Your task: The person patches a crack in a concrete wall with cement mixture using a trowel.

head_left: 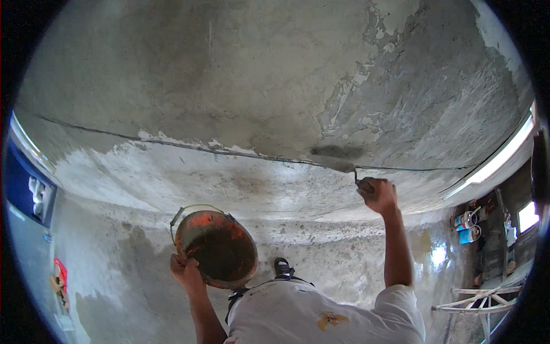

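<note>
My left hand [187,272] is closed on the rim of a red-orange bucket [246,241], holding it tilted at my left front. Wet grey mortar [223,255] lies inside, and the wire bail stands up over its far left edge. My right hand [379,196] grips the dark handle of a trowel [340,165]. The blade points left and lies against the grey wall [240,86], along a dark line [229,152] that runs across it. Just above the blade is a dark damp smear [338,151].
A blue-framed opening [31,183] is at far left, with a red item [61,275] below it. Light-coloured buckets [468,226] stand at the right. A metal frame [484,301] is at lower right. My sandalled foot [282,267] rests on the stained concrete floor [332,264].
</note>
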Tool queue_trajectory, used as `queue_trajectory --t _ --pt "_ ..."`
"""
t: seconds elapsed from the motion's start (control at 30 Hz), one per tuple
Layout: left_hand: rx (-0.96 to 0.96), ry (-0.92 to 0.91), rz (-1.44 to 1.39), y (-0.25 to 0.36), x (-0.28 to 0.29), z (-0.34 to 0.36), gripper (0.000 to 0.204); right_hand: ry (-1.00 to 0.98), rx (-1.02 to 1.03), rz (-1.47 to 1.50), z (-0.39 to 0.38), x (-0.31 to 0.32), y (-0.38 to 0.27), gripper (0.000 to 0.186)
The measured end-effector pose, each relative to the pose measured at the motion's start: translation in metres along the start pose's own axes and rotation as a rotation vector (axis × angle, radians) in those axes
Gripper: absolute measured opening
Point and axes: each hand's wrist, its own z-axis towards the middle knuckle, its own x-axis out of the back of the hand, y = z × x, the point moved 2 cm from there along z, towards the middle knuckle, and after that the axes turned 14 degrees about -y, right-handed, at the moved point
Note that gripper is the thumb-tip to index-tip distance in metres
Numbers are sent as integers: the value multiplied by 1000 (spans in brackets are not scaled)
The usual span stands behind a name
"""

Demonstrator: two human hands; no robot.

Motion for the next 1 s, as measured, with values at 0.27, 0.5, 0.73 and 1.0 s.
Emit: queue_trajectory --t 0.27,0.5,0.73,1.0 --pt "20 53 57 13 12 17 30 47 350 989 25 -226 -85 20" --pt "-12 1 82 -3 45 30 34 136 382 1215 107 -259 -182 25" --pt "-119 -152 200 -3 72 32 26 334 376 1279 161 -278 -188 29" --pt "145 30 194 19 43 16 39 510 269 1524 159 -282 -154 34"
